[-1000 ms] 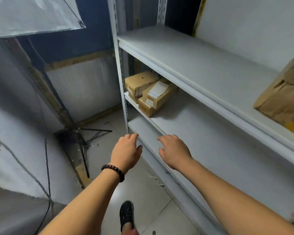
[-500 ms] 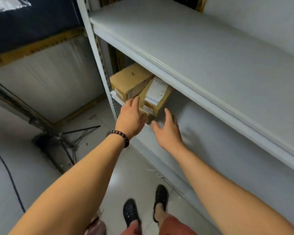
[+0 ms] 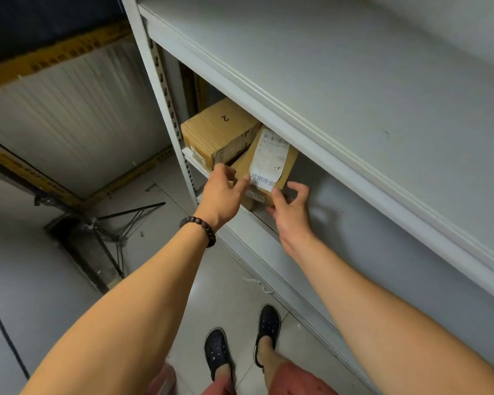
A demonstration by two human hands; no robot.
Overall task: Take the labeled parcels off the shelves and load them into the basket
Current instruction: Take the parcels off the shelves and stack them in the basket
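Where grey shelving [image 3: 382, 238] stands on floor tiles [image 3: 228, 280], left hand [image 3: 223, 192] and right hand [image 3: 290, 213] grip a labelled cardboard parcel [image 3: 270, 162] touching a carton marked 2 [image 3: 217, 129]; tripod [image 3: 120, 223] nearby.

A black tripod [image 3: 90, 223] stands on the floor [image 3: 226, 280] left of the left hand [image 3: 223, 195] — dark clogs [image 3: 216, 349] well below.

Bare arms [image 3: 143, 295], a dark bead bracelet [image 3: 198, 230] on the left wrist, dark perforated clogs [image 3: 218, 352], seemingly reddish shorts [image 3: 294, 380].
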